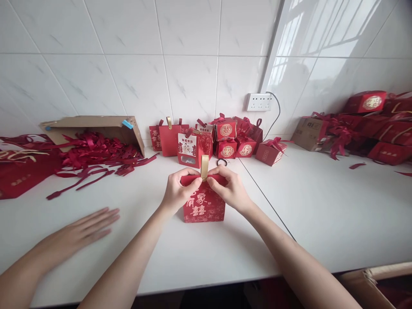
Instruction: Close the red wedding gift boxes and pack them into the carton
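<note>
A red gift box with pale Chinese characters stands upright on the white table in front of me. At its top edge rises a gold ribbon loop. My left hand pinches the upper left of the box, thumb in front and fingers behind, close to the foot of the loop. From the other side my right hand grips the upper right edge the same way. Both thumbs almost meet at the loop. The fingertips behind the box are hidden.
Another person's hand lies flat at the left, slightly blurred. Red ribbons spill from a cardboard box. Finished-looking red boxes stand along the wall below a power strip. More red boxes are heaped at the right.
</note>
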### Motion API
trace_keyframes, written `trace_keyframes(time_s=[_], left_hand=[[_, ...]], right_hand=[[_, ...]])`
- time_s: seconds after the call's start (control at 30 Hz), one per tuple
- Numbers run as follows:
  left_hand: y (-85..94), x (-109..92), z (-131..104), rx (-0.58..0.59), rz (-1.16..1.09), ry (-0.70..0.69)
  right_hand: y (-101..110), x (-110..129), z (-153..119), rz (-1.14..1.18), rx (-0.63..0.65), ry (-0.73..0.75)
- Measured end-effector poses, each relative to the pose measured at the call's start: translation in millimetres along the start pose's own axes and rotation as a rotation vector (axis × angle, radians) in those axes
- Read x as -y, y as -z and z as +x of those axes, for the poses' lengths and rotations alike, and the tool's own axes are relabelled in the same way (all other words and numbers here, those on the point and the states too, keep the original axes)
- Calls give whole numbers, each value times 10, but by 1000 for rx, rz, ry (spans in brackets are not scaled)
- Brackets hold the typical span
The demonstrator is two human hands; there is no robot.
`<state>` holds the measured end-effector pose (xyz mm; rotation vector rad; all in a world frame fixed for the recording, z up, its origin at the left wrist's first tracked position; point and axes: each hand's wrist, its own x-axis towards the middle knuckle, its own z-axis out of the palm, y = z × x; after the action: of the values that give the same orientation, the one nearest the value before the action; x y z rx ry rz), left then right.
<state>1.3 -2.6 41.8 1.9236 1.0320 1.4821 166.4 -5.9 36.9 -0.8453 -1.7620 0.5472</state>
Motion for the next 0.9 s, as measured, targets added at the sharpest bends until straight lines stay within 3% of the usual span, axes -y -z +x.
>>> trace_keyframes(time_s=[0.27, 0.47, 0.53, 0.63, 0.73, 0.8, 0.9], left_hand=[[9, -36, -12, 32, -17, -11], [-8, 11, -14, 59, -34, -15], [-21, 89, -16, 58, -79, 30], [-45, 238, -23, 54, -71, 38], [-73, 356, -45, 46, 138, -32], [-94, 401, -68, 10, 242, -107], [-113, 420, -97, -132, 196, -352]], right_hand=[[57, 45, 30, 131, 105, -69], [47, 0, 30, 144, 87, -65], [60, -72, 48, 179, 41, -80], [119, -253, 107, 387, -152, -142], [180, -443, 168, 721, -332, -186], [184, -527, 188, 894, -353, -218], [121, -562, 185, 1090, -311, -286]])
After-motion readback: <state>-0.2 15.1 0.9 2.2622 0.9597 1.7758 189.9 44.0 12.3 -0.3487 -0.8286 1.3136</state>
